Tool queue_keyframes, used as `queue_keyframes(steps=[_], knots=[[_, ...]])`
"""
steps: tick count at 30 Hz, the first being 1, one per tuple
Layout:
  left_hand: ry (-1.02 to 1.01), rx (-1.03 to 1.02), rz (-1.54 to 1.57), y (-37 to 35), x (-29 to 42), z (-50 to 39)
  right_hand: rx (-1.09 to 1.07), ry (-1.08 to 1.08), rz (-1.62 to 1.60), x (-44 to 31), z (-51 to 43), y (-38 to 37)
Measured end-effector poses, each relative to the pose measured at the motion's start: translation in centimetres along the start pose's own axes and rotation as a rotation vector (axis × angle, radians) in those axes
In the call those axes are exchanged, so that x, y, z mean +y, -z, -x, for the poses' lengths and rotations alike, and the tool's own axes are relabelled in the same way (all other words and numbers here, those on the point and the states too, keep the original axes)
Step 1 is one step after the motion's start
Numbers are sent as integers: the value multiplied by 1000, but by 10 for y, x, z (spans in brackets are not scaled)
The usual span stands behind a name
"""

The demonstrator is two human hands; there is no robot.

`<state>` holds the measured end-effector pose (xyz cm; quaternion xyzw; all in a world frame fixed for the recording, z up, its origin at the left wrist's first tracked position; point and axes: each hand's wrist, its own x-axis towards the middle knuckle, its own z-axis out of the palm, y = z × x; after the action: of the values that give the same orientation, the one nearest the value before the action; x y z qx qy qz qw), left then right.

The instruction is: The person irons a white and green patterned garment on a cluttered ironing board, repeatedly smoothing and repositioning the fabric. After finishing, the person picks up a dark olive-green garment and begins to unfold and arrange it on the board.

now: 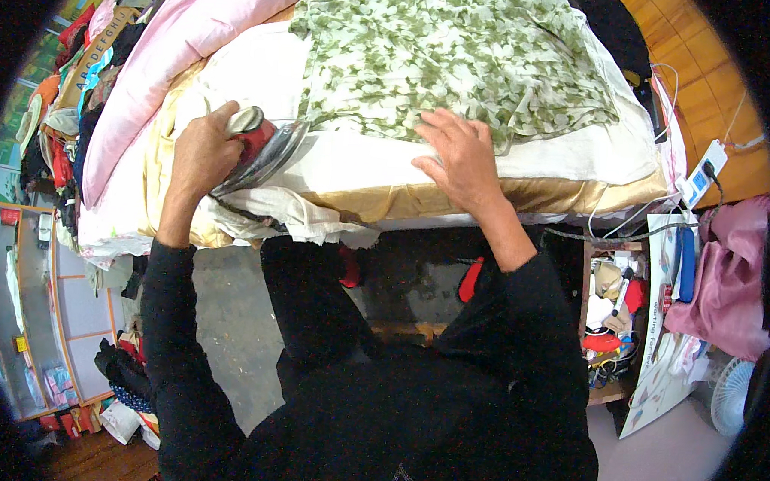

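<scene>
My left hand [203,147] grips the handle of a clothes iron [258,143] with a red body. The iron is tilted on the white cloth [356,164] that covers the near part of the bed. To its right lies a green-and-white patterned fabric [451,63], spread over the white cloth with some wrinkles. My right hand [462,160] is at the fabric's near edge, palm down and fingers apart, holding nothing. Whether its fingertips touch the fabric I cannot tell. A crumpled off-white cloth [302,214] hangs by the bed's front edge, below the iron.
A pink quilt [146,95] is bunched along the bed's left side, with piled clothes [68,117] beyond it. A power strip [703,174] sits at the right with a plug in it, and a dark cord [636,235] runs along the bed's edge. An open drawer unit [610,395] stands at the right.
</scene>
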<state>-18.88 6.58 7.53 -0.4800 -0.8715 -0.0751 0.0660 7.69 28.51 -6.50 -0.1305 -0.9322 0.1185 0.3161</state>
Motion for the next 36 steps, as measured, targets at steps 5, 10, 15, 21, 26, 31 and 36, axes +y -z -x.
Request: queue_keyframes(steps=[5, 10, 15, 21, 26, 31, 36], knots=[[-95, 88, 70, 15, 32, 0, -2, -47, 109, -4, 27, 6], [-337, 123, 9, 3, 76, -25, 51, -81, 135, 0, 29, 12], [-533, 104, 11, -27, 133, -64, 118, -80, 96, 6, 37, 8], [-572, -3, 66, -89, 159, -91, 136, -115, 74, 4, 41, 8], [-601, 15, 26, -87, 142, -88, 134, -129, 39, 9, 45, 11], [-387, -108, -87, -72, 86, -76, 156, -108, 33, 7, 45, 6], [-273, -5, -249, -46, 43, -47, 191, -98, 12, 12, 47, 3]])
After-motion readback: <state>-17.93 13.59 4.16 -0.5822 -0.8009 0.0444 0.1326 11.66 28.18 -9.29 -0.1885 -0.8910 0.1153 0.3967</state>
